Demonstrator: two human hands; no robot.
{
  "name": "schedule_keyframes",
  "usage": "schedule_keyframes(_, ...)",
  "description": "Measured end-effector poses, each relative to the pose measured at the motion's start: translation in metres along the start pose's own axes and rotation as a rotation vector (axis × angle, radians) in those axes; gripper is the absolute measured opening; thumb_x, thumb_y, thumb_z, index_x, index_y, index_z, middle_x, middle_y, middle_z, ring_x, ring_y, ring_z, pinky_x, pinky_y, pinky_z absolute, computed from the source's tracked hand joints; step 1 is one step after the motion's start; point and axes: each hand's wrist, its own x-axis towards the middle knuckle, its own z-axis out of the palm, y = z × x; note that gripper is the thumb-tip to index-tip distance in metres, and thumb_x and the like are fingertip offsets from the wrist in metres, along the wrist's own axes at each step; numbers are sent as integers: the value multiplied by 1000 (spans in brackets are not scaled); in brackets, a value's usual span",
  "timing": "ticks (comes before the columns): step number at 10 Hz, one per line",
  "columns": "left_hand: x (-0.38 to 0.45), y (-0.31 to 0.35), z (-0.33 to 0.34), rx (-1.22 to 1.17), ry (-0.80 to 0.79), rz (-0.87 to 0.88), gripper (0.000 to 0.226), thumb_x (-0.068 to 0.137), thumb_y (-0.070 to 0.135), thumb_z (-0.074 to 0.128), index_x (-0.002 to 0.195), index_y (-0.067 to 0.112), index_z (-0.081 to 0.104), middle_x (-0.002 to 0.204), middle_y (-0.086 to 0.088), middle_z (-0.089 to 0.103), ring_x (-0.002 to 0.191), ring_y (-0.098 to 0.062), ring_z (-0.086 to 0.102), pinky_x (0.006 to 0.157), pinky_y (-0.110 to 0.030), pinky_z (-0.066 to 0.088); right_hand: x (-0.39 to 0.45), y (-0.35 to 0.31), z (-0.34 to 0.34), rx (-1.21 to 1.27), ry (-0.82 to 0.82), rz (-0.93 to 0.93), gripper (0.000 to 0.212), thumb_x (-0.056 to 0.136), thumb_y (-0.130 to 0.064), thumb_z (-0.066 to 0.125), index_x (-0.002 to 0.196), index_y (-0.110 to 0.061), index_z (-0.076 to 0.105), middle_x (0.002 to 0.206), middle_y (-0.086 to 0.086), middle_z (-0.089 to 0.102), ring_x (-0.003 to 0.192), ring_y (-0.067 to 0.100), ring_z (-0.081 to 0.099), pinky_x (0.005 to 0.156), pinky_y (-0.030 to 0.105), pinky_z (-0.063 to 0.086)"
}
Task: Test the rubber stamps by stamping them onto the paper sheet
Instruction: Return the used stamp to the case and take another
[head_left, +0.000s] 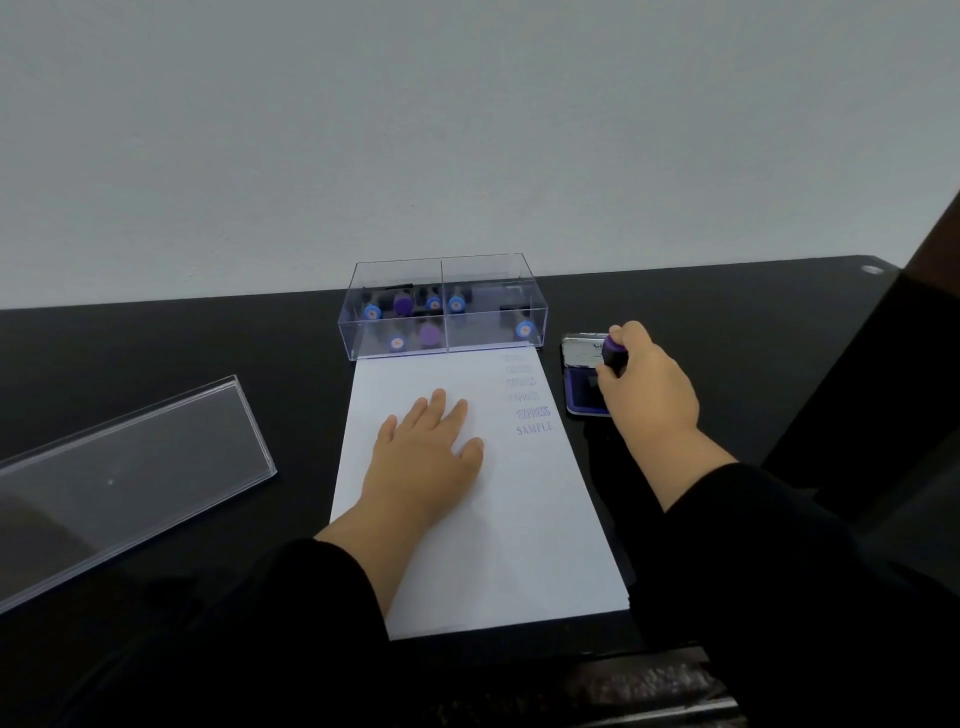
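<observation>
A plain pale wall backs a black counter, where a white paper sheet lies lengthwise in front of the person. The left hand rests flat on the sheet with fingers straight and spread, pinning it. The right hand grips a purple-topped rubber stamp by its handle, fingers curled round it, holding it over the open ink pad just right of the sheet; whether the stamp face touches the pad is hidden by the hand. Several printed words run down the sheet's right side, the lowest reading SAMPLE. More stamps stand in a clear box at the sheet's far edge, its lid lying well to the left

The stamp looks light and rigid, with a soft rubber face, so it is best held by the knob and pressed straight down. The paper is thin and likely to slide, hence the flat hand on it
</observation>
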Motion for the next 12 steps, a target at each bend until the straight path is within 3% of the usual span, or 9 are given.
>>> schedule_keyframes(3,0,-1,2,-6,0,2,55,101,43,21,152,31,4,160,6,-7,147,-11,-6,117,-35,-7,-1,2,-1,22,-8,0,32,93,-19,55,123,-19,45,102,6,59,81,18,51,62,31,43)
schedule_keyframes(4,0,-1,1,-7,-3,0,56,101,43,21,153,30,4,160,6,-8,147,-11,-6,117,-35,-6,-2,-1,-9,123,9,32,29,92,-20,56,119,-21,46,100,5,61,85,20,56,66,34,49)
schedule_keyframes(6,-1,-1,-1,-1,-4,-3,55,101,43,21,153,30,4,160,6,-8,147,-12,-6,117,-36,-6,-27,-17,-19,231,2,-1,24,91,-22,60,113,-23,50,87,-2,61,79,18,58,63,28,45)
schedule_keyframes(8,-2,1,-1,6,-1,-6,55,101,43,21,153,30,4,160,6,-8,147,-12,-6,117,-36,-5,-56,-23,-20,307,1,4,24,88,-21,63,109,-28,54,74,-13,53,79,16,58,69,31,48)
schedule_keyframes(11,0,1,1,-15,16,-6,55,101,42,23,152,31,6,160,7,-6,147,-10,-5,117,-35,-6,-65,-19,-10,235,-35,-90,37,89,-25,63,124,-28,54,78,-13,52,76,8,52,67,22,40)
schedule_keyframes(12,0,0,1,-12,14,-4,55,101,42,23,152,31,6,160,7,-6,147,-11,-5,117,-35,-6,-66,-24,-4,211,-72,-131,38,90,-25,61,127,-27,52,84,-9,56,80,10,55,69,26,45)
